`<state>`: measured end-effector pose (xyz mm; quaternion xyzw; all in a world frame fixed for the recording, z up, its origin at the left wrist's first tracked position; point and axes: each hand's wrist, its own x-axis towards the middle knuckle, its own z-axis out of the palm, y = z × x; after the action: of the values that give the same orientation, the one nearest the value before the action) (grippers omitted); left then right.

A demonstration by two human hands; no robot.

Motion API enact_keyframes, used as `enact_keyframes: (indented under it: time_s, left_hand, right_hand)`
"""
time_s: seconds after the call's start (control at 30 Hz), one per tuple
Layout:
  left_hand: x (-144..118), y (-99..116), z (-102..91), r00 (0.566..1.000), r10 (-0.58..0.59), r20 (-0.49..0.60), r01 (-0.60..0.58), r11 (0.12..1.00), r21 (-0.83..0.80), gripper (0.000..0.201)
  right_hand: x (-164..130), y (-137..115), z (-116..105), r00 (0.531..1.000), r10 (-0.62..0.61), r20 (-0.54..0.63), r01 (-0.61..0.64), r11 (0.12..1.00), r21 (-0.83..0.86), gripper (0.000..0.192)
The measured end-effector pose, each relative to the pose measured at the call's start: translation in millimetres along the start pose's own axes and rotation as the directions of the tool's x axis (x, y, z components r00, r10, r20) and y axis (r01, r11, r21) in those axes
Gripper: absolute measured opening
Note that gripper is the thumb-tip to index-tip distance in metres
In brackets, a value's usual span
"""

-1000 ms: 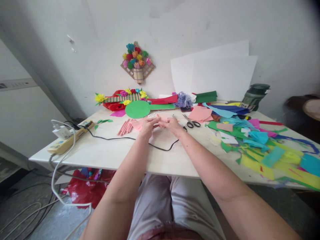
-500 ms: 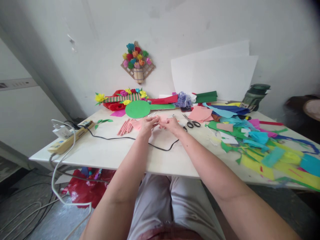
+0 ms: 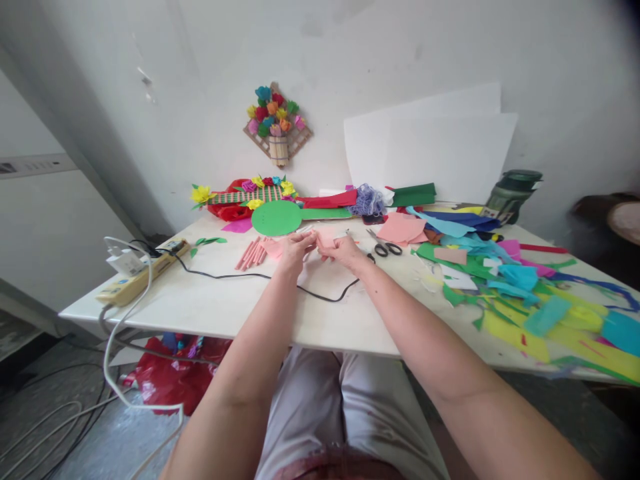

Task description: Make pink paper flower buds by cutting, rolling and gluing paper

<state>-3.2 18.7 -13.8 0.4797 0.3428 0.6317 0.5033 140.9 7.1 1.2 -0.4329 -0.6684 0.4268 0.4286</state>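
Note:
Between my fingertips is a piece of pink crepe paper [image 3: 327,237], partly covered by the fingers. My left hand [image 3: 298,249] is closed on its left side, my right hand [image 3: 346,252] pinches its right side, and the two hands almost meet above the white table. Left of my left hand lie several pink paper rolls [image 3: 253,254] in a row. A green card piece [image 3: 277,218], round with a long strip, is just behind the hands. Black-handled scissors [image 3: 387,249] rest to the right of my right hand.
A black cable [image 3: 230,276] crosses the table in front of the hands. At left sits a power strip [image 3: 143,272] with chargers. Coloured paper scraps [image 3: 520,293] cover the right side, below a green bottle [image 3: 515,193]. A flower-decorated lattice [image 3: 245,197] lies at the back.
Both hands stay in nearly the same place, still on the pink paper, which shows slightly more upright between the fingers. The whole view has shifted very slightly.

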Motion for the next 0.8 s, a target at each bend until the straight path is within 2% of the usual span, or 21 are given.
enact_keyframes:
  time_s: [0.17, 0.37, 0.57, 0.8]
  left_hand:
    - [-2.2, 2.8, 1.1, 1.000, -0.017, -0.020, 0.017, 1.000, 0.000, 0.030]
    - [-2.5, 3.1, 0.8, 0.999, -0.021, -0.046, 0.022, 1.000, 0.018, 0.031]
    - [-0.5, 1.0, -0.7, 0.999, -0.023, -0.042, 0.023, 1.000, 0.002, 0.030]
    - [-4.4, 1.9, 3.1, 1.000, -0.027, -0.014, 0.028, 0.997, 0.074, 0.030]
  right_hand:
    - [-5.5, -6.2, 0.7, 1.000, -0.009, -0.005, 0.009, 1.000, 0.001, 0.030]
    - [-4.0, -4.2, -2.4, 0.998, -0.008, 0.055, 0.005, 0.999, 0.048, 0.026]
    - [-2.3, -3.6, -7.4, 1.000, -0.023, 0.000, 0.023, 0.995, 0.094, 0.032]
    - [-3.0, 0.0, -2.2, 0.997, -0.075, 0.014, 0.073, 0.990, 0.119, 0.027]
